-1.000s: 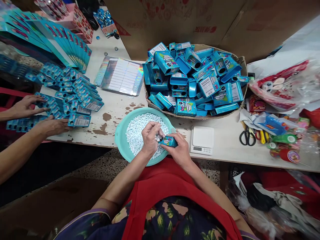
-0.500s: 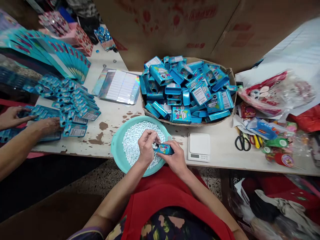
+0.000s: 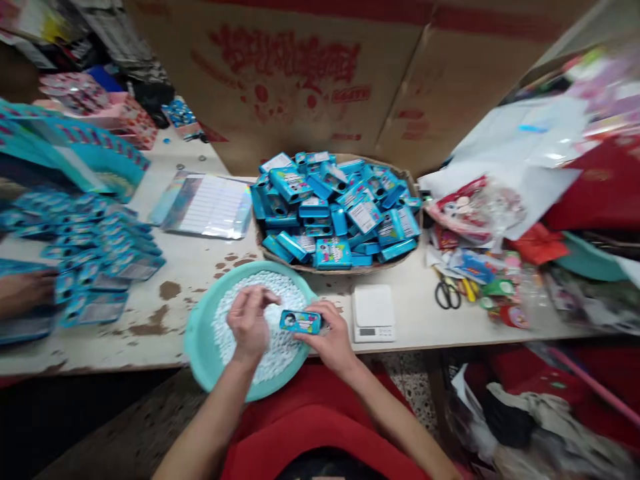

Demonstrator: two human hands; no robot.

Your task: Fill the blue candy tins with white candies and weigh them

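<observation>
A large cardboard box (image 3: pixel 310 73) with red print stood along the back of the pale, stained worktop (image 3: pixel 200 267). In front of it sat a shallow basket (image 3: pixel 345 269) heaped with small blue boxes (image 3: pixel 333 207). At the left lay rows of the same blue boxes (image 3: pixel 95 253), with another person's hand (image 3: pixel 25 290) resting among them, and a holographic sheet (image 3: pixel 205 205) lay between those rows and the basket. A teal basin (image 3: pixel 200 347) of small white candies (image 3: pixel 280 350) overhung the near edge of the worktop. Just right of it was a small white scale (image 3: pixel 373 312), with scissors (image 3: pixel 447 293) farther right amid clutter. The right hand (image 3: pixel 330 337) was closed around one blue box (image 3: pixel 300 321), held level over the basin. The left hand (image 3: pixel 249 323) hovered over the candies just beside the box, fingertips pinched together; whether it held a candy could not be told, as the view was blurred.
</observation>
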